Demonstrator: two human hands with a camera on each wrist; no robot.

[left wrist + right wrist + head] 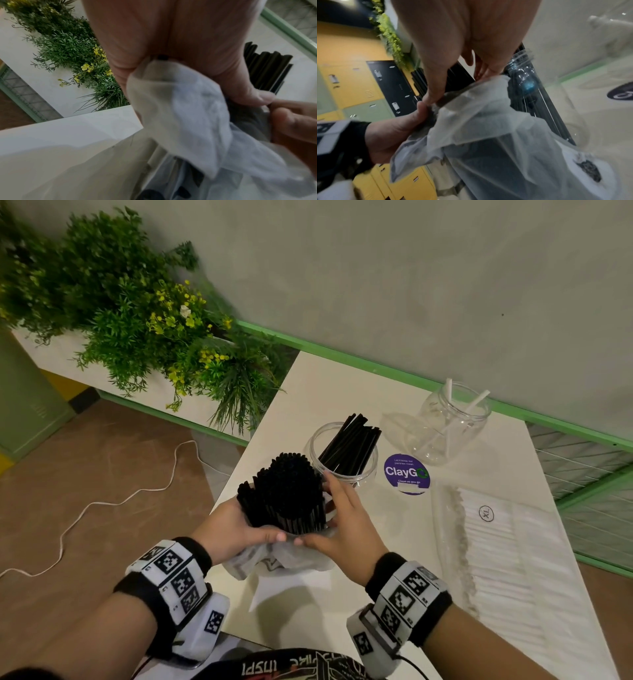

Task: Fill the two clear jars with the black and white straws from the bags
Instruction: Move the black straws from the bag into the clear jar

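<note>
While both forearms reach forward over the near edge of the white counter (308, 392), the left hand (233, 529) curls round the left side of a thick bundle of black straws (287, 491), its thumb laid across the front at the crumpled rim of the translucent plastic bag (274, 563) that sheathes the bundle's lower part; its grip is closed on bundle and bag together. At 3 o'clock of the bundle the right hand (342, 525) mirrors it, fingers pointing up along the straws' right side and thumb meeting the left thumb at the bag's rim, so this grip too is closed round the bundle. In the right wrist view the right thumb (435, 75) presses the bag (488, 121) edge against the straws. Each wrist wears one black band with a marker-covered camera block. Two clear jars stand on the counter: the near jar (344, 455), just behind the bundle at 1 o'clock, holds a leaning sheaf of black straws too many to count; the far jar (452, 426), further toward 2 o'clock, holds two white straws (476, 402). Between the jars lies one round purple sticker (407, 472). At 3 o'clock, one flat bag of white straws (496, 542) lies along the counter's right side.
</note>
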